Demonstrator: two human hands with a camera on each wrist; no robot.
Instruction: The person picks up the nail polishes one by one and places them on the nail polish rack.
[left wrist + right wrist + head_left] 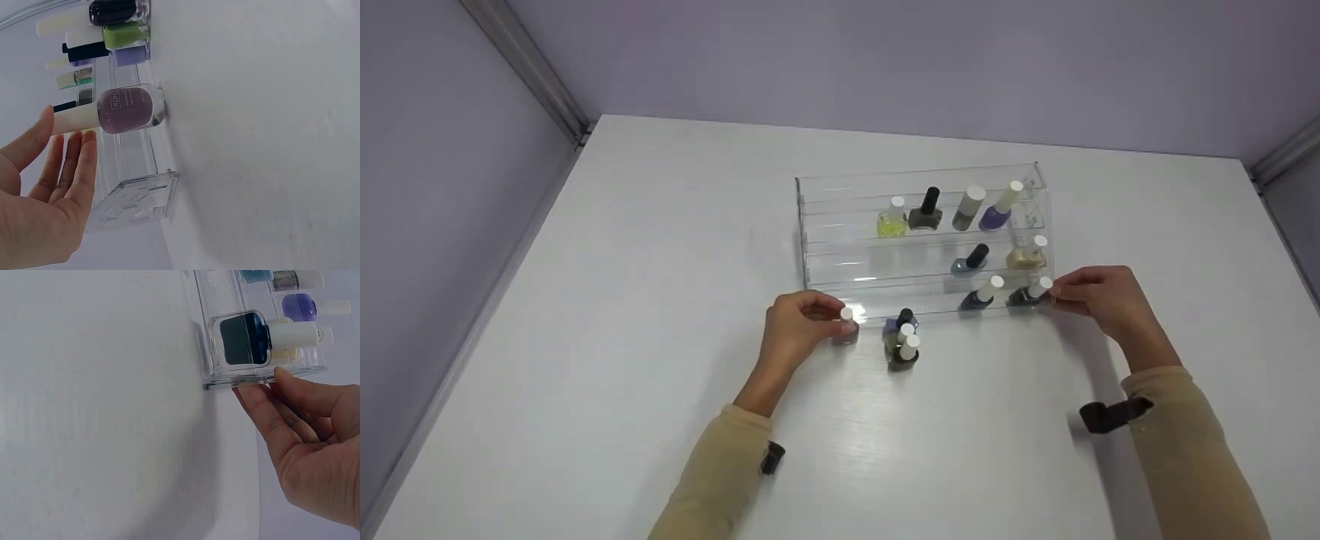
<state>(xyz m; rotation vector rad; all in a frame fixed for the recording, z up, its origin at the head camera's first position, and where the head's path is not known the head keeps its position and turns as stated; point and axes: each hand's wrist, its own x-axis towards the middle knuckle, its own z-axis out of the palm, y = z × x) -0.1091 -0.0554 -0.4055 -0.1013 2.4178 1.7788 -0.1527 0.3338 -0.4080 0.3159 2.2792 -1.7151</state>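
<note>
Both arms reach forward in tan sleeves, each with a dark strap at the wrist. The left hand point(799, 324) sits forward and to the left, palm turned inward, its fingers point(79, 163) straight and loosely together, thumb raised apart from them. The right hand point(1099, 294) is out to the right, slightly further forward, fingers point(270, 413) extended side by side with the tips pointing leftward
</note>
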